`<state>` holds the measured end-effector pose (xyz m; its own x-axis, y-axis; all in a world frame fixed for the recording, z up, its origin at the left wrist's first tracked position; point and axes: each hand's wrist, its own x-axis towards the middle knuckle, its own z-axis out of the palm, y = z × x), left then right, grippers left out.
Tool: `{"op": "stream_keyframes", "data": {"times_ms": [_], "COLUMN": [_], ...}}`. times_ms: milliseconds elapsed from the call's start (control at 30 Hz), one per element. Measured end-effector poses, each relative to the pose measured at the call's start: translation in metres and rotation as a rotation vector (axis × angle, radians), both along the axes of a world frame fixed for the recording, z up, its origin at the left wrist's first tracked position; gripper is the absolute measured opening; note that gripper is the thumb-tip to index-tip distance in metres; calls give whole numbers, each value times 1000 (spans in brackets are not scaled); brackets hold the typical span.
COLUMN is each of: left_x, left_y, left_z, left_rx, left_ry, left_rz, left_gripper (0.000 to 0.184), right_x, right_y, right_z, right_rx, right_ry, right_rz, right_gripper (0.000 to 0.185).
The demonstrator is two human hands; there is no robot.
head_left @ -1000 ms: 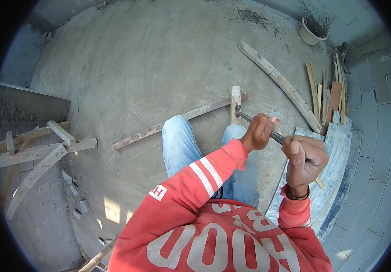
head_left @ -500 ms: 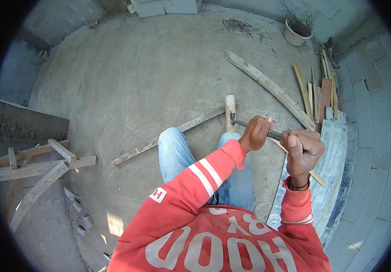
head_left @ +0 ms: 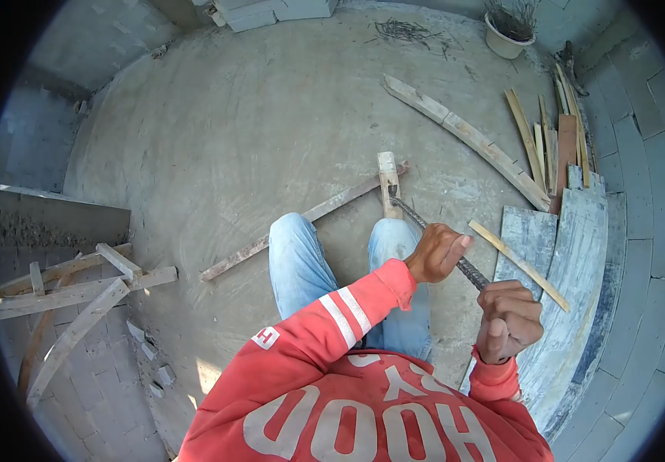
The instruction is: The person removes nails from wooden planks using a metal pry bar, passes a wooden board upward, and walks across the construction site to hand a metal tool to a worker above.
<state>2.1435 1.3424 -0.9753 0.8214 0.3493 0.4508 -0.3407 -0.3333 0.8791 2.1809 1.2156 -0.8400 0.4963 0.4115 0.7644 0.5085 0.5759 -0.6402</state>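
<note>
Around the ribbed bar (head_left: 472, 272), both hands (head_left: 438, 254) (head_left: 510, 319) seem clenched.

Ribbed metal bar (head_left: 471, 272); rough wooden block (head_left: 387, 171); matt concrete floor (head_left: 232, 138).

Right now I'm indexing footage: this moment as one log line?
left hand: gripping dark ribbed metal bar | right hand: gripping same bar | bar tip: at short pale wooden piece
</note>
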Motion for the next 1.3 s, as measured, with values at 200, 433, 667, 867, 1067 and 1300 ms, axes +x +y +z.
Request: {"op": "stream_keyframes", "data": {"times_ms": [200,433,667,867,1067,1300], "left_x": [4,-53,-32,-51,-51,-41], "left_y": [-16,-53,-62,-78,-116,-105], "left_z": [-12,-40,-32,-67,-90,-97], "left_rx": [235,198,182,167,666,476], "left_ry": [-328,-26,13,-72,540,477], "left_rz": [491,-131,-111,21,-486,-336], "left_gripper": [36,26,33,33,40,32], "right_x": [-4,-73,-33,-60,-94,-89], "right_y": [1,-100,-129,-129,-206,-162], "right_z": [-1,-57,1,-4,-135,-207], "right_rx": [-98,-314,-1268,-1716,-1784,-1270], "right_ry": [-86,94,35,91,328,279], "right_rz": [67,2,16,180,32,-179], "right_gripper": [45,43,55,62,48,24]}}
